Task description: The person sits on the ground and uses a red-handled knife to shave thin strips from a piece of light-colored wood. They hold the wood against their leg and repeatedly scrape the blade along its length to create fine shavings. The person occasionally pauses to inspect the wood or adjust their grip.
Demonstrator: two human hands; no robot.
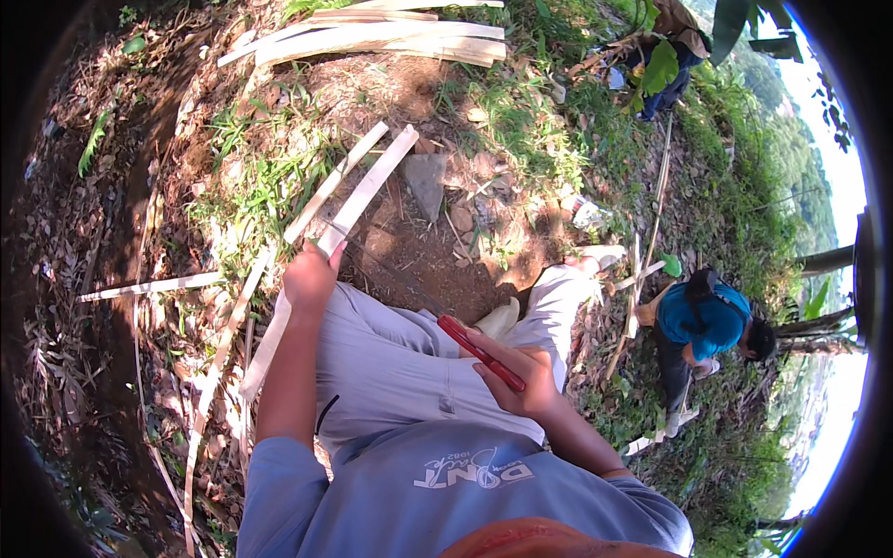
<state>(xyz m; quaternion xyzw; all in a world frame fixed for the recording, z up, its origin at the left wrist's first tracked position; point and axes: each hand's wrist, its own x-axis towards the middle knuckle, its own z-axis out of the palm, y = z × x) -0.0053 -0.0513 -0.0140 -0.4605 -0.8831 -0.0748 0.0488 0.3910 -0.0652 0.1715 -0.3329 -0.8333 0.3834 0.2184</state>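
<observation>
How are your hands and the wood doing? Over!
Left hand: gripping pale wood strip. Right hand: holding red-handled knife, pointed toward that strip. In the way, maybe: another strip close alongside.

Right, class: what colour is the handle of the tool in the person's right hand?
The handle is red; it shows best in the head view.

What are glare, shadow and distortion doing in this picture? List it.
Head view: the sky at right burns out white; head view: sun and shade mottle the ground, where the red-handled knife shows its thin blade only faintly; head view, toward the fisheye's black rim: the co-worker in blue appears tipped sideways.
</observation>
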